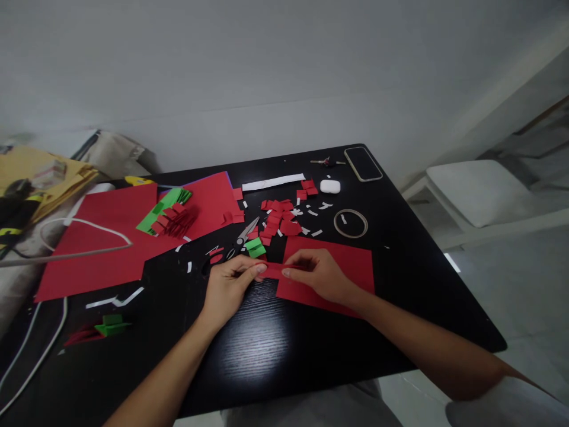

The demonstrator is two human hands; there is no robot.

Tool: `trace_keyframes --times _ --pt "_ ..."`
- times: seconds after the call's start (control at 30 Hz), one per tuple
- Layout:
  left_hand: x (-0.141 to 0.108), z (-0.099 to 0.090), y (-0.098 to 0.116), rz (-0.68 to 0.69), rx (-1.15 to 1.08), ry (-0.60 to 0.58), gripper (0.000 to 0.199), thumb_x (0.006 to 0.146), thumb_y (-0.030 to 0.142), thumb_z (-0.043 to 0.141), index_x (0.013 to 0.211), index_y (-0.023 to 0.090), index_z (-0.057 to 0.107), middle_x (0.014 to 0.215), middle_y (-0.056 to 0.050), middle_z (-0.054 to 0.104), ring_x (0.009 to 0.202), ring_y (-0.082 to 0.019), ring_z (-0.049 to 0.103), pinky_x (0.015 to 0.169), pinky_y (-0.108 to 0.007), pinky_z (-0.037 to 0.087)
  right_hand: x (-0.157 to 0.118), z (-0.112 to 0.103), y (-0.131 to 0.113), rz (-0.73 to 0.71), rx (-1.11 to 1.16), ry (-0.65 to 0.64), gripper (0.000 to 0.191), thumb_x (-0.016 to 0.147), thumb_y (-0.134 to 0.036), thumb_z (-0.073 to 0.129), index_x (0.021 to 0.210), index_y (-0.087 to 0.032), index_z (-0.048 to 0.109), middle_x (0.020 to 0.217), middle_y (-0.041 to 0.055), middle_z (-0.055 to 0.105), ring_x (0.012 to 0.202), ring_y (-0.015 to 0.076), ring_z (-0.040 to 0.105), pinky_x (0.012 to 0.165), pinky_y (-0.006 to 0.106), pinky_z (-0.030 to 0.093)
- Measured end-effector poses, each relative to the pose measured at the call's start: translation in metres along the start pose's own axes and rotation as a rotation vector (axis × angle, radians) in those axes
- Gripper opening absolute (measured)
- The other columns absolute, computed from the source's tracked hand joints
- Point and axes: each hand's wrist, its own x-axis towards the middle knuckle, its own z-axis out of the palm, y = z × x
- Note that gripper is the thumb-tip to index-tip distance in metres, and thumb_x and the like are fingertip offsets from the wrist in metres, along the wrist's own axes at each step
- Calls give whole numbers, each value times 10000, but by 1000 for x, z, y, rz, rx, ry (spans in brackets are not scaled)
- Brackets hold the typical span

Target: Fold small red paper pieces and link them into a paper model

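Observation:
Between my two hands is a narrow strip of red paper point(272, 270), held a little above the black table. My left hand point(231, 284) pinches its left end between thumb and fingers. At the other end, my right hand point(317, 274) is closed on the strip with thumb and fingertips. Under my right hand lies a larger red paper sheet point(342, 261). Just beyond my left hand are a pair of scissors point(242, 237), partly open, and a small folded green paper piece point(255, 248). A heap of small red paper pieces point(278, 216) lies behind the strip.
Large red sheets point(102, 237) cover the left side, with folded green paper point(162, 209) on top. A white cable point(89, 222) crosses there. Toward the right are a roll of tape point(351, 235), a white case point(330, 187), keys point(328, 162) and a phone point(363, 164). A white chair point(480, 190) stands beyond.

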Motion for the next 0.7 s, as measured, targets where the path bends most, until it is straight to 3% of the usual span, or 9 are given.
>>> trace_keyframes --times 0.23,0.4,0.7 --pt "0 -2 -1 -15 -14 -12 167 824 341 776 820 175 796 662 -25 764 621 -165 710 637 -253 568 -1 0 0 6 8 -3 151 804 -322 797 815 -173 773 789 18 734 741 165 637 701 278 479" --pt "2 -2 -2 39 54 -58 182 877 354 735 888 178 779 696 -12 752 639 -144 687 634 -225 537 0 -1 1 26 28 -3 160 798 -325 797 815 -169 773 783 18 728 731 162 628 693 279 472" --pt "0 -5 -6 106 142 -46 192 921 342 693 831 183 753 655 8 703 606 -129 649 609 -214 499 1 1 3 52 66 -18 181 782 -343 812 809 -169 770 775 14 723 724 158 630 685 277 477"
